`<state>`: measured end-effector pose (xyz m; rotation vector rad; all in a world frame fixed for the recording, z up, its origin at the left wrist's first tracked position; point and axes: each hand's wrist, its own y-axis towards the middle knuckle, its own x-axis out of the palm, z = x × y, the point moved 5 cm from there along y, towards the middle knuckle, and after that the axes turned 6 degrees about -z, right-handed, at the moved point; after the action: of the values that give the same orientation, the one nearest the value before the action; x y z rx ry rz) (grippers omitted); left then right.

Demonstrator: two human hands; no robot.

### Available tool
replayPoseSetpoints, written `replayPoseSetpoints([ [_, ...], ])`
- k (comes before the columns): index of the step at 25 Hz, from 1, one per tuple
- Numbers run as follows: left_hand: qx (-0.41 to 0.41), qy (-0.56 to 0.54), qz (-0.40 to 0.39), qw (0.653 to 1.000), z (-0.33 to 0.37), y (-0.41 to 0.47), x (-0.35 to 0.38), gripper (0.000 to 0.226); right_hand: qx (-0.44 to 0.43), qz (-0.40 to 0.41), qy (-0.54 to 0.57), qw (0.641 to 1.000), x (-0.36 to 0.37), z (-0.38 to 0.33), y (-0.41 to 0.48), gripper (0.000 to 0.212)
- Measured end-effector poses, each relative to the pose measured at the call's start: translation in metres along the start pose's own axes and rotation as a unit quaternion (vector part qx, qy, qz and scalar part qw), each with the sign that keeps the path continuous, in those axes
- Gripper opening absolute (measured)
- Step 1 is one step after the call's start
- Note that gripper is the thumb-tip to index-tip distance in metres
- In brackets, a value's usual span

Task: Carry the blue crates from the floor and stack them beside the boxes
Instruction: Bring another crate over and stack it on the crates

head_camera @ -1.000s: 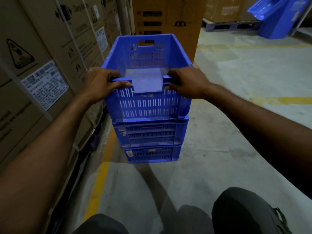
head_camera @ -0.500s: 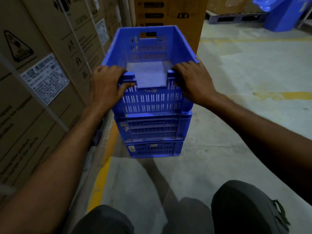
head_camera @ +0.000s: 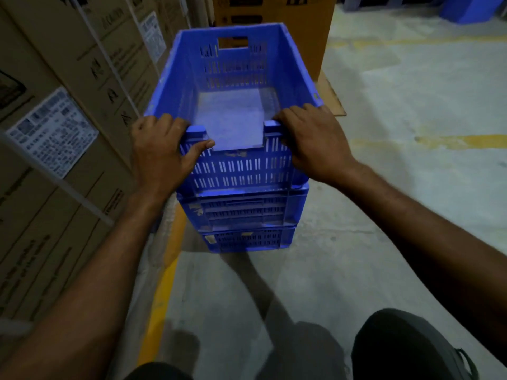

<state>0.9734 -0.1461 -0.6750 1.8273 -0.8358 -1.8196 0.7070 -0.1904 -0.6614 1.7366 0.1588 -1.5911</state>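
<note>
while the top crate (head_camera: 241, 171) sat nested on the middle crate (head_camera: 244, 209) and bottom crate (head_camera: 247, 239) at the centre of view, both hands gripped its near rim. the left hand (head_camera: 159, 157) curled its fingers over the rim at 9 o'clock, thumb laid across the slotted wall; the right hand (head_camera: 315, 144) hooked over the corner at 3 o'clock. both arms reached forward. the stack stood on the concrete floor (head_camera: 384, 215), just beside the cardboard boxes (head_camera: 55, 64) at 9 o'clock, with a yellow line (head_camera: 162, 292) running along their foot. a tall carton (head_camera: 301, 28) stood at 12 o'clock, a blue bin (head_camera: 466, 9) at 1 o'clock. open floor lay from 2 to 5 o'clock.
</note>
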Motion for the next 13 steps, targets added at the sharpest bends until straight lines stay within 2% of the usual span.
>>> replayPoseSetpoints([
  [4,0.008,-0.022,-0.107,0.994,0.002,0.006,-0.01,0.044,0.023,-0.081,-0.01,0.996,-0.007,-0.004,0.004,0.036],
  [7,0.015,-0.054,-0.236,0.97,0.0,0.021,-0.02,0.034,0.044,-0.264,0.056,0.962,-0.028,-0.001,0.013,0.063],
  [9,0.015,-0.077,-0.325,0.942,-0.002,0.034,-0.038,0.046,0.061,-0.367,0.123,0.92,-0.056,-0.001,0.023,0.076],
  [11,-0.009,-0.103,-0.364,0.926,0.001,0.052,-0.073,0.061,0.111,-0.375,0.189,0.901,-0.1,0.002,0.035,0.076],
  [13,-0.043,-0.128,-0.357,0.924,0.015,0.071,-0.116,0.063,0.166,-0.337,0.233,0.897,-0.151,0.005,0.039,0.07],
])
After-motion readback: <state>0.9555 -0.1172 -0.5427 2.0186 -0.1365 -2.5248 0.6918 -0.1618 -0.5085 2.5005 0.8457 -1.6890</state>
